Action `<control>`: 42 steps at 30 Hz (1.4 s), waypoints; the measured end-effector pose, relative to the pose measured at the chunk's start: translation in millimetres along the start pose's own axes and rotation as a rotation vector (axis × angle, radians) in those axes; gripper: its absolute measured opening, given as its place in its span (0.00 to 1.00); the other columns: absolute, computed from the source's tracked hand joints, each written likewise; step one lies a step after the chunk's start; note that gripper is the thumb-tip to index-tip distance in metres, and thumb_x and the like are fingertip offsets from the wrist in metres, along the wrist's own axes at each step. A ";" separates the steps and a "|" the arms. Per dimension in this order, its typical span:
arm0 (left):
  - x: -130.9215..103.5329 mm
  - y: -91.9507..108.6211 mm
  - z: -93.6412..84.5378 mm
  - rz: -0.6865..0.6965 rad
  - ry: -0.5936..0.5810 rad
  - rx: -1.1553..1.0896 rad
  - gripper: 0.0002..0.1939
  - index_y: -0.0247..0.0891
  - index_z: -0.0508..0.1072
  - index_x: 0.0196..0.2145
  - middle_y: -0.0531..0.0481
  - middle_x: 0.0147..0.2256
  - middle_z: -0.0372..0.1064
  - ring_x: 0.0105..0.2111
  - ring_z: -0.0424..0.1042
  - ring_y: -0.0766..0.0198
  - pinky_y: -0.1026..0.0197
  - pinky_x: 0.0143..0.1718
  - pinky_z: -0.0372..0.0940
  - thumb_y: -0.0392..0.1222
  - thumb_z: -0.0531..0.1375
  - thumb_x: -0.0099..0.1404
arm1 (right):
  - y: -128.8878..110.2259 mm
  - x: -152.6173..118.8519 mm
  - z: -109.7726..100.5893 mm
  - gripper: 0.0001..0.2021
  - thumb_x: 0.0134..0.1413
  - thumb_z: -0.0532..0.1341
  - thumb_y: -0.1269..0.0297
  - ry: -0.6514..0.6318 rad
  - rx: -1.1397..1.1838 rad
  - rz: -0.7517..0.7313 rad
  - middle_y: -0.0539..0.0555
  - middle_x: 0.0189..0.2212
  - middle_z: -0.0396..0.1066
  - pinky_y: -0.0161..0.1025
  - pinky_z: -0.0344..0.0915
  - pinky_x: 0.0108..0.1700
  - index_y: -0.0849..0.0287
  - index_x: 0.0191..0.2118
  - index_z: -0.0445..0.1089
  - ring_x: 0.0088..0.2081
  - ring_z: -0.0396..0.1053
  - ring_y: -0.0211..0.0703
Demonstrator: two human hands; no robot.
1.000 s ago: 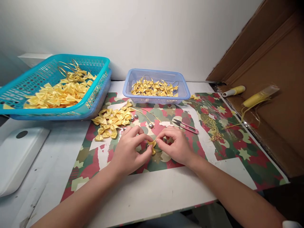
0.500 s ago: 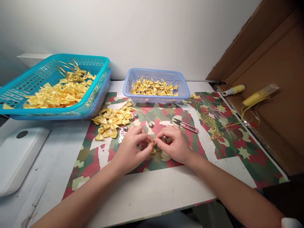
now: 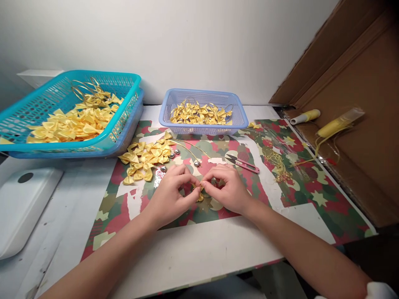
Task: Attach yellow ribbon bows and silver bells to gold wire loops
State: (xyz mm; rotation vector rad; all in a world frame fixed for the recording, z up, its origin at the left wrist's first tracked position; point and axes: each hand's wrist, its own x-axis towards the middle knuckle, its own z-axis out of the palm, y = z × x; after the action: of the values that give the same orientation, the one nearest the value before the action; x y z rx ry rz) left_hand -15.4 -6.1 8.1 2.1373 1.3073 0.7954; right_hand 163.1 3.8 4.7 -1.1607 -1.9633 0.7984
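My left hand (image 3: 174,193) and my right hand (image 3: 227,189) meet over the patterned sheet, thumbs and forefingers pinched fingertip to fingertip. Between them is a small yellow ribbon bow (image 3: 201,197), mostly covered by the fingers. Whatever finer part each pinch grips is too small to make out. Left of my hands lies a pile of yellow bows (image 3: 145,158). Just beyond the fingers are a silver bell (image 3: 196,163), gold cord (image 3: 190,145) and two more bells (image 3: 174,153). Thread snips with pink handles (image 3: 245,163) rest beyond my right hand.
A turquoise basket (image 3: 124,118) of yellow bows is stacked on a blue one at left. Farther back stands a blue basket (image 3: 204,130) with corded bows. Thread scraps (image 3: 280,168), yellow thread spools (image 3: 335,124) and cardboard (image 3: 349,83) are at right; a white device (image 3: 28,207) lies at left.
Both hands keep their pinch around the yellow bow with barely any movement. The whole view has shifted slightly, so things appear a little farther left.
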 end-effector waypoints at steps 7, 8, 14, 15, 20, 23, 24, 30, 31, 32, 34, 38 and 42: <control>0.5 -1.3 0.3 -0.021 -0.007 -0.022 0.07 0.39 0.74 0.25 0.53 0.25 0.62 0.29 0.62 0.63 0.61 0.29 0.58 0.37 0.59 0.61 | -0.8 0.2 0.2 0.09 0.49 0.61 0.73 0.001 0.010 0.010 0.46 0.21 0.72 0.40 0.58 0.39 0.56 0.22 0.69 0.27 0.65 0.37; 0.2 -1.5 0.3 -0.023 -0.009 -0.023 0.07 0.39 0.75 0.26 0.53 0.25 0.62 0.29 0.62 0.63 0.61 0.29 0.58 0.37 0.59 0.61 | -0.8 0.1 0.2 0.09 0.49 0.62 0.73 -0.001 0.011 0.011 0.46 0.21 0.72 0.40 0.57 0.39 0.56 0.22 0.69 0.28 0.65 0.37; -0.4 -2.5 1.2 -0.038 -0.027 -0.034 0.07 0.39 0.74 0.26 0.53 0.25 0.62 0.30 0.62 0.63 0.61 0.30 0.57 0.37 0.59 0.60 | -0.6 -0.1 0.2 0.09 0.50 0.61 0.74 0.004 0.011 0.004 0.46 0.21 0.72 0.41 0.57 0.40 0.57 0.22 0.69 0.27 0.64 0.36; -0.1 -2.5 1.3 -0.046 -0.031 -0.036 0.07 0.39 0.74 0.26 0.53 0.25 0.62 0.30 0.62 0.63 0.61 0.30 0.57 0.37 0.59 0.60 | -0.6 0.0 0.2 0.09 0.50 0.61 0.73 0.005 0.011 0.004 0.46 0.21 0.72 0.41 0.57 0.40 0.57 0.22 0.69 0.27 0.64 0.36; 1.6 -2.1 1.6 -0.106 -0.067 -0.038 0.07 0.39 0.74 0.26 0.52 0.26 0.61 0.31 0.62 0.62 0.60 0.32 0.57 0.38 0.58 0.60 | -0.4 0.4 -0.1 0.09 0.50 0.61 0.73 0.004 0.010 -0.001 0.46 0.20 0.71 0.41 0.57 0.40 0.57 0.21 0.69 0.26 0.64 0.36; 1.6 -2.1 1.7 -0.134 -0.073 -0.046 0.07 0.39 0.74 0.25 0.52 0.26 0.61 0.31 0.62 0.62 0.60 0.33 0.57 0.39 0.58 0.60 | -0.1 0.5 -0.7 0.09 0.50 0.62 0.72 0.002 -0.001 0.007 0.45 0.20 0.72 0.41 0.57 0.40 0.57 0.22 0.69 0.26 0.64 0.36; 1.3 -2.2 1.7 -0.143 -0.075 -0.049 0.08 0.39 0.73 0.25 0.52 0.26 0.61 0.31 0.62 0.62 0.60 0.33 0.57 0.39 0.58 0.60 | -0.1 0.6 -0.9 0.09 0.50 0.62 0.72 0.003 -0.006 0.010 0.45 0.20 0.72 0.41 0.57 0.40 0.57 0.22 0.69 0.26 0.64 0.36; -0.1 -3.2 1.3 -0.177 -0.089 -0.066 0.09 0.39 0.72 0.24 0.53 0.26 0.61 0.32 0.62 0.62 0.59 0.33 0.57 0.40 0.57 0.60 | -0.8 0.8 -1.6 0.09 0.50 0.62 0.73 0.007 -0.020 0.013 0.45 0.21 0.72 0.41 0.56 0.41 0.57 0.21 0.68 0.28 0.65 0.36; -0.1 -3.5 1.3 -0.180 -0.093 -0.067 0.09 0.39 0.72 0.24 0.53 0.26 0.61 0.32 0.62 0.62 0.59 0.33 0.57 0.41 0.57 0.60 | -0.9 0.6 -1.6 0.09 0.50 0.62 0.73 0.009 -0.021 0.010 0.45 0.22 0.72 0.41 0.56 0.41 0.57 0.22 0.68 0.28 0.65 0.36; 0.0 -3.8 1.4 -0.181 -0.095 -0.066 0.09 0.39 0.72 0.24 0.53 0.26 0.61 0.32 0.62 0.62 0.59 0.33 0.57 0.41 0.57 0.61 | -1.0 0.4 -1.7 0.09 0.50 0.62 0.73 0.013 -0.022 0.007 0.46 0.22 0.72 0.41 0.56 0.41 0.57 0.22 0.68 0.28 0.65 0.36; 0.2 -4.2 1.6 -0.178 -0.095 -0.062 0.10 0.39 0.72 0.24 0.52 0.26 0.61 0.32 0.62 0.62 0.59 0.33 0.57 0.42 0.57 0.61 | -1.2 -0.1 -1.9 0.09 0.50 0.62 0.73 0.022 -0.022 0.001 0.46 0.22 0.72 0.41 0.56 0.41 0.57 0.22 0.68 0.28 0.65 0.36; 0.2 -4.7 1.9 -0.173 -0.093 -0.058 0.10 0.39 0.72 0.24 0.53 0.26 0.61 0.32 0.62 0.62 0.60 0.33 0.56 0.42 0.57 0.61 | -1.5 -0.2 -2.5 0.09 0.50 0.61 0.73 0.030 -0.024 -0.007 0.46 0.22 0.72 0.41 0.56 0.41 0.57 0.21 0.67 0.29 0.66 0.37; -0.1 -5.1 1.7 -0.166 -0.089 -0.066 0.09 0.39 0.71 0.24 0.53 0.26 0.61 0.31 0.62 0.62 0.60 0.33 0.56 0.41 0.57 0.61 | -1.3 0.6 -2.2 0.09 0.50 0.61 0.73 0.041 -0.029 -0.012 0.46 0.22 0.72 0.41 0.56 0.41 0.57 0.22 0.67 0.29 0.66 0.37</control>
State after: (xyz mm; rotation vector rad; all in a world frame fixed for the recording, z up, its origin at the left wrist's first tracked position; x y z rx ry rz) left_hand -17.3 -4.3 3.4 1.9607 1.3723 0.6584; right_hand 164.1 4.1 7.1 -1.1722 -1.9521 0.7369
